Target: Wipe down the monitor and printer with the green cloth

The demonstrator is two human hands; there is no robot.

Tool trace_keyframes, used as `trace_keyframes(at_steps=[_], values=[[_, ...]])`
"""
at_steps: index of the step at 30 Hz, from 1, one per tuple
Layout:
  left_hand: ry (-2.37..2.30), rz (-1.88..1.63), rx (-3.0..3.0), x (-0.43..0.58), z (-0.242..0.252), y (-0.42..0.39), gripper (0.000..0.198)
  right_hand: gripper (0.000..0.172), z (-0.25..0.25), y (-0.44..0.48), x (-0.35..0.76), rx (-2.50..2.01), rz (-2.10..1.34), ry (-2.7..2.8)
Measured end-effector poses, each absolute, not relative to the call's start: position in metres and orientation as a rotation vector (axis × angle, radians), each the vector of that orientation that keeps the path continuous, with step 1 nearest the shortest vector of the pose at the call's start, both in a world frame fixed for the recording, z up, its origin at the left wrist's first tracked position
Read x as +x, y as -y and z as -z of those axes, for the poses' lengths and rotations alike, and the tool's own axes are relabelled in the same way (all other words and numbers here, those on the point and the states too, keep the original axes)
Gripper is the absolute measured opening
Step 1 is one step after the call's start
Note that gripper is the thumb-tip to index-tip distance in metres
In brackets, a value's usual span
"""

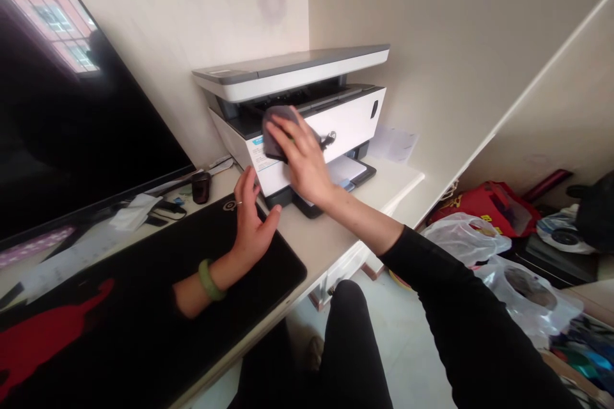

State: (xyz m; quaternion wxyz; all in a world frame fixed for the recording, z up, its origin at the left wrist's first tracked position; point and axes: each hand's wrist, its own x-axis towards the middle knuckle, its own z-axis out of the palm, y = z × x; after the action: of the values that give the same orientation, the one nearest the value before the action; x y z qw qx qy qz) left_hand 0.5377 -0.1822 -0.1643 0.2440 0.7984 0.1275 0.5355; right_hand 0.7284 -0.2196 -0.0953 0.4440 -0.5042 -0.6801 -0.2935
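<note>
A white and grey printer [355, 118] stands on the desk against the corner of the wall. My right hand [300, 156] presses a dark grey cloth [277, 130] against the printer's front top edge, fingers spread over the cloth. My left hand [252, 217] rests on the edge of a large black desk mat [144, 319], fingers apart and holding nothing. A green bangle [210, 279] is on my left wrist.
A big dark monitor [71, 115] stands at the left with papers and a small dark object [201, 186] below it. To the right, on the floor, lie plastic bags [480, 239], a red bag [484, 201] and other clutter. My knee [350, 313] is below the desk edge.
</note>
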Motion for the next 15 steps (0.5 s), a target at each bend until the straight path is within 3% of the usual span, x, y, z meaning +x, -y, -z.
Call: trace_keyframes(at_steps=[6,15], values=[[-0.359,-1.44,2.188,0.534,0.162,0.181,0.082,0.057,0.063,0.213,0.728,-1.285,0.722,1.795],[-0.356,-1.428,2.182,0.533,0.162,0.182,0.085,0.066,0.111,0.207,0.82,-1.29,0.76,1.546]])
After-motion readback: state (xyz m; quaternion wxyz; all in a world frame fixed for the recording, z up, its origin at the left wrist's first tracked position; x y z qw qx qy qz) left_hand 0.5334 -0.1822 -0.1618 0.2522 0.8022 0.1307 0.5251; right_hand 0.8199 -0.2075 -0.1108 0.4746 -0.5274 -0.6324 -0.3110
